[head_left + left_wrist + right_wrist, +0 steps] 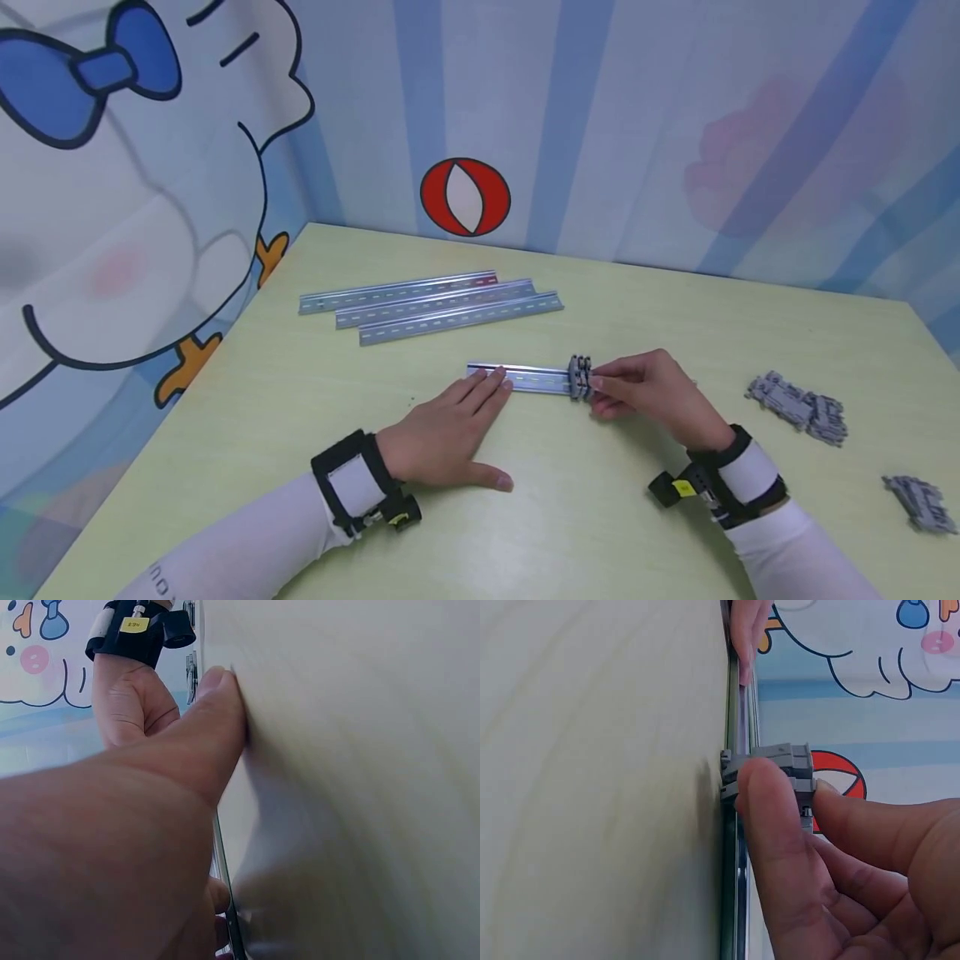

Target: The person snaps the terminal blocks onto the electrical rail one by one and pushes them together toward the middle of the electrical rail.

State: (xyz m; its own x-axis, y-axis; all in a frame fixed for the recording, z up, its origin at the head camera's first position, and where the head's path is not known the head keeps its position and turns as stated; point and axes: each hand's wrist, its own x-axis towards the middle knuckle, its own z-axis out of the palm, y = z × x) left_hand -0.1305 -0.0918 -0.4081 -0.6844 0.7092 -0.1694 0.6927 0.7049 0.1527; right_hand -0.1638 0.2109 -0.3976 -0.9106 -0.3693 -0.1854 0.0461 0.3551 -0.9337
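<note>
A short, silvery slotted metal rail lies left to right on the pale yellow surface. The grip of the right hand pinches small grey plastic blocks, crosswise to the rail's long axis; whether they are seated, I cannot tell. The left hand, nearer the rail's left end, lies flat, fingers extended onto it.

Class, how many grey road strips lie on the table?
4: a far strip, middle strip and near strip, grouped toward the wall; and a fourth strip, partly hidden by the left hand and right hand, which might cover more.
</note>
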